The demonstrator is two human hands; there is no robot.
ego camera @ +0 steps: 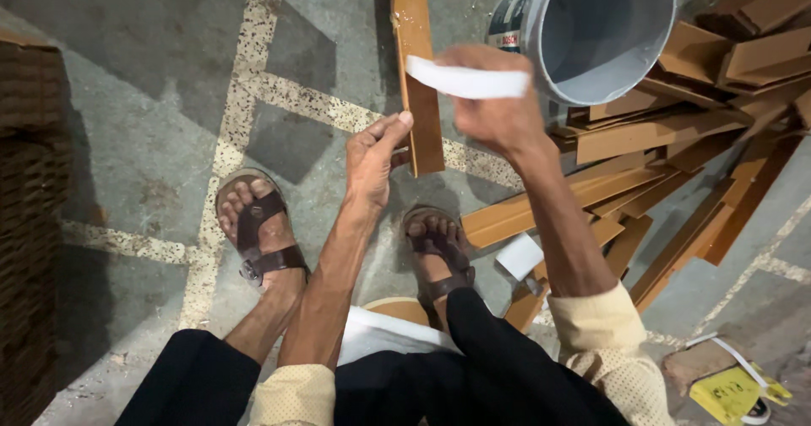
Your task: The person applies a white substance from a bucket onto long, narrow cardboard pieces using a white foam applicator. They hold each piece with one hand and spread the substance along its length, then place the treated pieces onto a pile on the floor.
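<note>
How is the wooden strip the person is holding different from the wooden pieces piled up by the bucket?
The wooden strip is held at its near end by the left hand; the pile of wooden pieces lies loose on the floor. The strip is alone and points straight away; the pile is many pieces crossing at angles. Both look the same orange-brown.
</note>
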